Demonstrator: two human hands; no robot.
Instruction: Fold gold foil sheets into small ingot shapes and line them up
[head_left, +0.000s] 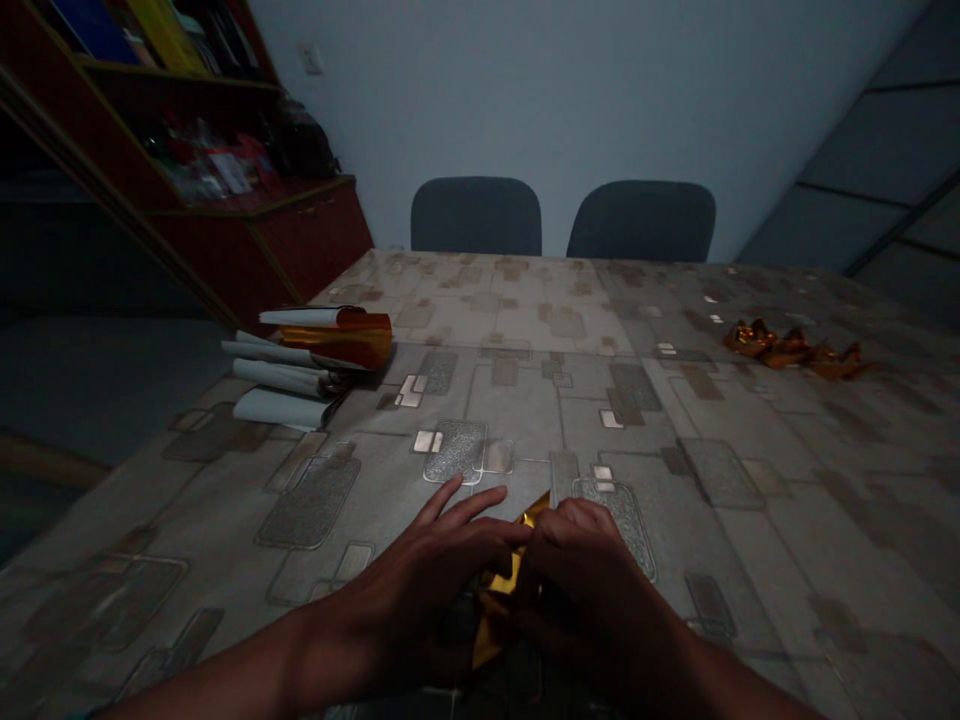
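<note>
A crumpled piece of gold foil (499,600) sits between my hands at the near edge of the table, partly hidden by my fingers. My left hand (427,590) presses against its left side with the fingers spread. My right hand (577,560) grips it from the right, its fingertips bent over the top. Several folded gold foil shapes (791,350) lie in a row at the far right. A stack of white rolled sheets (285,378) and a gold foil sheet (346,338) lie at the far left, away from both hands.
The table has a grey-brown patterned cover (720,470), and its left edge runs toward the back. Beyond the far edge stand two dark blue chairs (475,215) (641,220). A dark red shelf unit (255,210) with books and small items stands at the back left.
</note>
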